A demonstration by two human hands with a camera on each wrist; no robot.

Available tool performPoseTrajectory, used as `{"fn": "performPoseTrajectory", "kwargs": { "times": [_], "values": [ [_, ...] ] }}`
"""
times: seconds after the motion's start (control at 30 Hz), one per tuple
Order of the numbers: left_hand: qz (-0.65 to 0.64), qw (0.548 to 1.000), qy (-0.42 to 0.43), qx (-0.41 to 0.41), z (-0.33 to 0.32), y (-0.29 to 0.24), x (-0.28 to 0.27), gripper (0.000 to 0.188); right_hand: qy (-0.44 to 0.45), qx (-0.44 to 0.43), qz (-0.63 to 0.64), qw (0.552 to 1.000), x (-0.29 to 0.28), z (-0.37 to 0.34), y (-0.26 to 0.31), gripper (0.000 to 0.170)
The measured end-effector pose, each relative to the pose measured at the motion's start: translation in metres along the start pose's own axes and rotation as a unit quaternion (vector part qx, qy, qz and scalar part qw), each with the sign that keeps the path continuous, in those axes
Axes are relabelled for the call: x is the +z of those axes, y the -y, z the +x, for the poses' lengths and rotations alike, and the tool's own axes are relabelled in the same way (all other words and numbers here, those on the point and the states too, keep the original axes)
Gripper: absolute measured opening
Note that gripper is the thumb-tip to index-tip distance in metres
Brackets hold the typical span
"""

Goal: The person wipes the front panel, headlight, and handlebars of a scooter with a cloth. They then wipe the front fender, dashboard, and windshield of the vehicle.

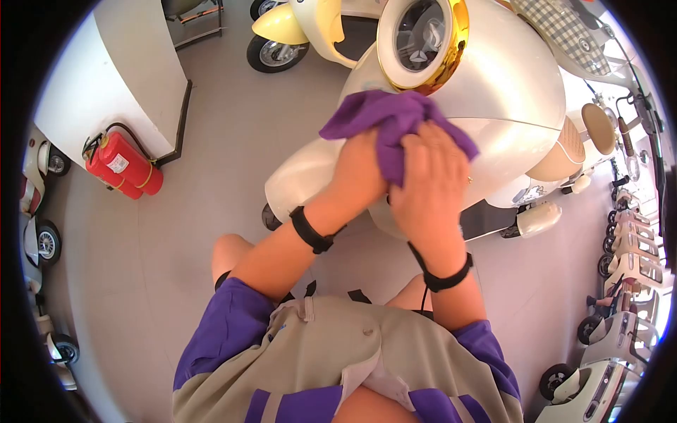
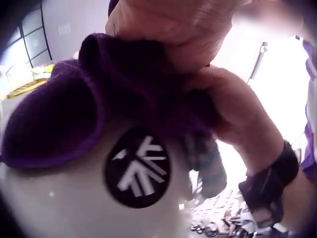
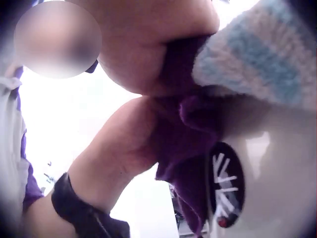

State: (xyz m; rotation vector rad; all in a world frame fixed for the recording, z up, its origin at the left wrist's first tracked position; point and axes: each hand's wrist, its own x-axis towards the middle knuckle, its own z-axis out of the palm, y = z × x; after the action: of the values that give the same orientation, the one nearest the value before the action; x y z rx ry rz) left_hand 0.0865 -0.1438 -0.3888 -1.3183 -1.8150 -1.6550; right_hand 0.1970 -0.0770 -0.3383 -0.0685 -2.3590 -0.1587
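Cloth (image 1: 398, 120) at upper centre now, spread left to right just below the lamp (image 1: 419, 42); our right hand (image 1: 430, 166) grips it, our left hand (image 1: 361, 168) meets it, fingers hidden, hold we can't tell.

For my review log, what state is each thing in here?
Purple cloth: bunched, in both hands
Left hand: gripping purple cloth, fingers hidden
Right hand: gripping purple cloth
White scooter: standing, headlight appears unlit
Striped cloth: partly visible, hold unclear
Fire extinguishers: standing by the pillar
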Motion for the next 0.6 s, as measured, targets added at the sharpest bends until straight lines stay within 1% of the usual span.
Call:
{"fn": "performPoseTrajectory", "kwargs": {
  "times": [0.1, 0.13, 0.17, 0.2, 0.23, 0.3, 0.37, 0.4, 0.5, 0.53, 0.6],
  "values": [
    [-0.014, 0.999, 0.027, -0.017, 0.008, 0.035, -0.011, 0.038, -0.050, -0.016, -0.009, 0.999, 0.038, 0.006, 0.014, 0.050],
    [-0.045, 0.997, 0.046, -0.042, 0.008, 0.046, -0.012, 0.040, -0.049, -0.013, -0.008, 0.999, 0.045, 0.005, 0.016, 0.049],
    [-0.045, 0.997, 0.042, -0.049, 0.004, 0.048, -0.010, 0.043, -0.049, -0.012, -0.007, 0.999, 0.051, 0.002, 0.017, 0.048],
    [-0.045, 0.997, 0.039, -0.055, -0.004, 0.042, -0.011, 0.045, -0.052, -0.010, -0.005, 0.999, 0.051, 0.002, 0.018, 0.047],
    [-0.044, 0.997, 0.035, -0.059, -0.012, 0.034, -0.013, 0.048, -0.059, 0.019, 0.020, 0.998, 0.043, -0.003, 0.020, 0.047],
    [-0.041, 0.998, 0.032, -0.021, -0.028, 0.000, -0.012, 0.057, -0.071, 0.073, 0.073, 0.992, 0.021, -0.030, 0.023, 0.047],
    [-0.008, 0.999, 0.027, 0.035, -0.023, -0.019, -0.008, 0.059, -0.099, 0.079, 0.087, 0.988, 0.007, -0.046, 0.016, 0.050],
    [0.007, 0.998, 0.030, 0.057, -0.023, -0.025, -0.006, 0.060, -0.098, 0.070, 0.092, 0.988, 0.003, -0.047, 0.011, 0.053],
    [0.058, 0.997, 0.037, 0.031, -0.018, -0.003, 0.012, 0.055, -0.045, 0.060, 0.019, 0.997, -0.006, -0.026, 0.005, 0.053],
    [0.053, 0.998, 0.041, 0.001, -0.009, 0.000, 0.010, 0.047, -0.019, 0.049, 0.023, 0.998, -0.005, -0.018, 0.003, 0.050],
    [0.016, 1.000, 0.017, 0.021, 0.008, 0.011, 0.000, 0.044, 0.014, 0.033, 0.013, 0.999, -0.004, -0.001, 0.009, 0.048]
  ]
}}
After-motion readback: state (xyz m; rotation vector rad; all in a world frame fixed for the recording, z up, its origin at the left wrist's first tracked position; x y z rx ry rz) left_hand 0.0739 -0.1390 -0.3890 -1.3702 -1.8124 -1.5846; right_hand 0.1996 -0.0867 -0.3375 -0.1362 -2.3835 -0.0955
